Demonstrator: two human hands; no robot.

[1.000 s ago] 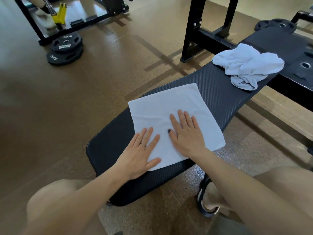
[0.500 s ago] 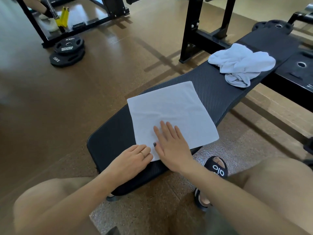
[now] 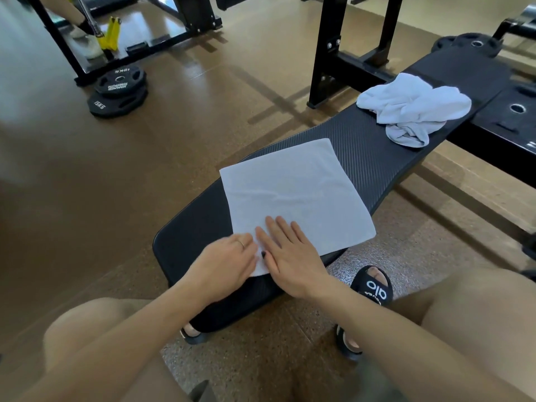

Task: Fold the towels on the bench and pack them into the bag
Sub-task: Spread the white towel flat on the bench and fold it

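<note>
A white towel (image 3: 293, 195) lies flat and square across the near part of the black padded bench (image 3: 368, 146). My left hand (image 3: 226, 265) sits at the towel's near left corner with its fingers curled onto the edge, pinching it. My right hand (image 3: 290, 253) lies flat on the towel just beside it, fingers straight and pointing away from me. Further along the bench a second white towel (image 3: 412, 108) lies crumpled in a heap. No bag is in view.
Black weight plates (image 3: 117, 92) are stacked on the brown floor at the left, beside a rack frame (image 3: 179, 33). A black upright stand (image 3: 327, 59) rises behind the bench. My knees and sandalled feet (image 3: 374, 288) are under the bench's near end.
Both hands have slid back toward me across the towel to its near edge. The left hand's fingers went from flat to curled at the near left corner.
</note>
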